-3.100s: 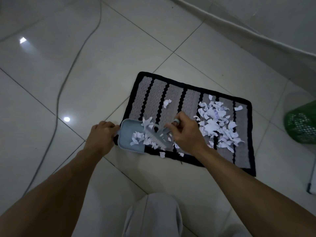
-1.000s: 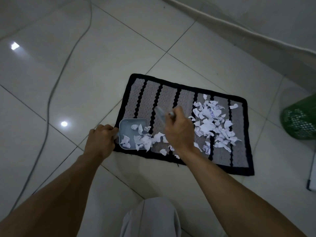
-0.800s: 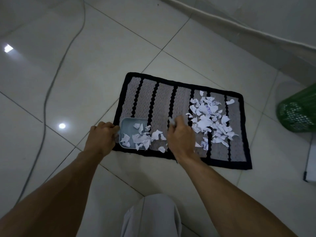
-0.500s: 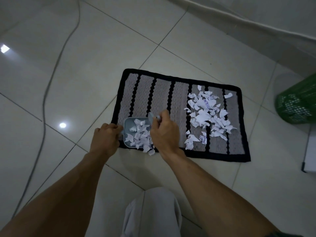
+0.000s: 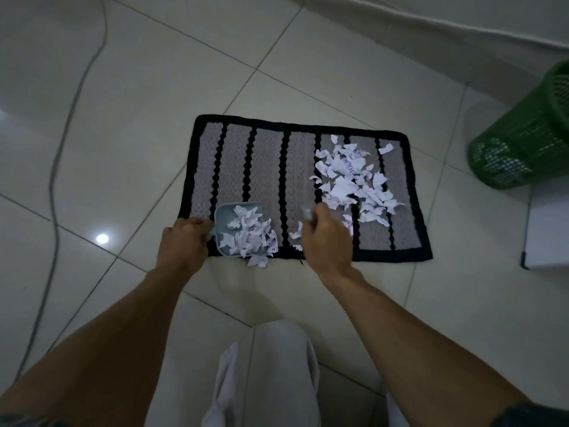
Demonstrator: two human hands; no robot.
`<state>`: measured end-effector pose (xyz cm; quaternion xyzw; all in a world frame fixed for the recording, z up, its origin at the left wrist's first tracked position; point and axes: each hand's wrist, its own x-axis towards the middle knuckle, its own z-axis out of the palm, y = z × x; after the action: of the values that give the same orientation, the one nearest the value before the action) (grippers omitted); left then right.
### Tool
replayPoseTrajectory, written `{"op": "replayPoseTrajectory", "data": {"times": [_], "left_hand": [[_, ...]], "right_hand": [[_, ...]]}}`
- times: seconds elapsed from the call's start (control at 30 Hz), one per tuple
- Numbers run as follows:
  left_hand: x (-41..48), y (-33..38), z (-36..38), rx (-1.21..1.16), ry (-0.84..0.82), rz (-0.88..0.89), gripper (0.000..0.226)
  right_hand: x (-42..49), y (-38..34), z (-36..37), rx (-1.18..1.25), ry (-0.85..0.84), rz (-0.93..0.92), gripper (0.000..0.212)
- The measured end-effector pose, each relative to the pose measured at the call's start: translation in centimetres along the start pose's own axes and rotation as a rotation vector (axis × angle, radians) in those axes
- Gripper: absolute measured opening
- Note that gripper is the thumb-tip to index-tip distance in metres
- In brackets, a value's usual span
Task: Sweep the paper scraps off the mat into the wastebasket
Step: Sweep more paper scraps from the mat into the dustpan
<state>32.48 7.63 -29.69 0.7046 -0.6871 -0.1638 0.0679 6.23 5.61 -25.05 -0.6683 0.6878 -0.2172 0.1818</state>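
While scraps [image 5: 351, 177] lie on mat [image 5: 271, 161], mostly right of centre: sweep into dustpan [image 5: 238, 229], part done.
Grip: left hand [image 5: 184, 241] holds part-filled dustpan at mat's near edge; right hand [image 5: 328, 241] curled round blurred brush [image 5: 306, 212]. Best: short low strokes, pan lip pressed flat.

The floor tiles [image 5: 138, 118] under me are smooth and glossy, with a lamp glint at the left. My mat [image 5: 271, 167] is rough, matt, knitted-looking cloth. The scraps [image 5: 348, 180] are crumpled white paper. The dustpan [image 5: 224, 217] looks like smooth plastic, and the wastebasket [image 5: 529, 143] at upper right like green plastic mesh. My brush [image 5: 305, 212] is too blurred to judge.
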Motion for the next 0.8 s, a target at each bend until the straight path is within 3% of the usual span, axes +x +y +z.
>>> {"op": "replayPoseTrajectory", "data": {"times": [0.13,0.3,0.5,0.8], "left_hand": [[0.2,-0.2,0.3,-0.006,0.029,0.028,0.033],[0.2,0.8,0.4,-0.023,0.047,0.072,0.031],[0.4,2.2,1.5,-0.064,0.013,0.057,0.034],[1.6,2.9,2.9,-0.116,-0.041,0.029,0.033]], "right_hand": [[-0.1,-1.9,0.7,0.136,0.063,-0.061,0.018],[0.0,0.0,-0.8,0.113,0.258,0.075,0.017],[-2.8,-0.7,1.4,0.023,0.063,0.050,0.008],[-1.1,-4.0,2.0,0.067,0.037,0.059,0.012]]}}
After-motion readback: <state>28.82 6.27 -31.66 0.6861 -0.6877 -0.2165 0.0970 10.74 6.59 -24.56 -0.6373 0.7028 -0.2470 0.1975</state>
